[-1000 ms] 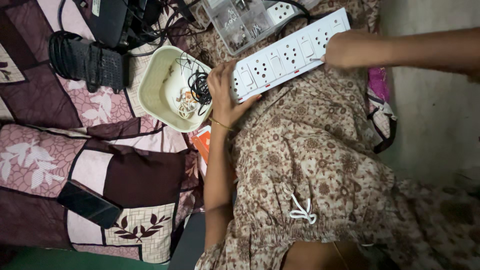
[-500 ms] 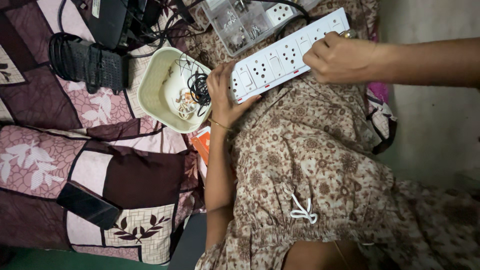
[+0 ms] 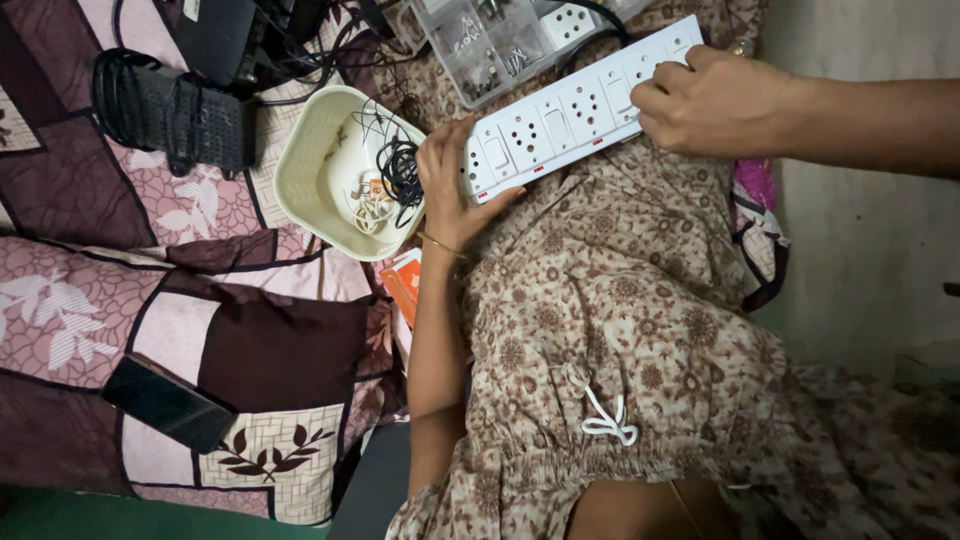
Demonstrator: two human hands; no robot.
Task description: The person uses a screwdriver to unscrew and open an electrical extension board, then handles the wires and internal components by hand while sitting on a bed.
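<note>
My left hand (image 3: 447, 190) clasps the power strip's (image 3: 580, 105) near end, right fingers (image 3: 660, 95) grasping the far end; rigid, light plastic, best held endwise.

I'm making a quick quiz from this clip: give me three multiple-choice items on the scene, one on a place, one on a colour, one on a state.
1. Where does the cream bowl lie?
A. on the patchwork bedspread, beside the left hand
B. on the person's lap
C. on the dark phone

2. What colour is the power strip?
A. black
B. white
C. green

3. How is the power strip held?
A. it lies untouched
B. by the left hand alone
C. by both hands, the right hand at the far end

Key: 1 A, the bowl rests on the bedspread next to the left hand. 2 B, its body is white. 3 C, each hand grips one end.
</note>
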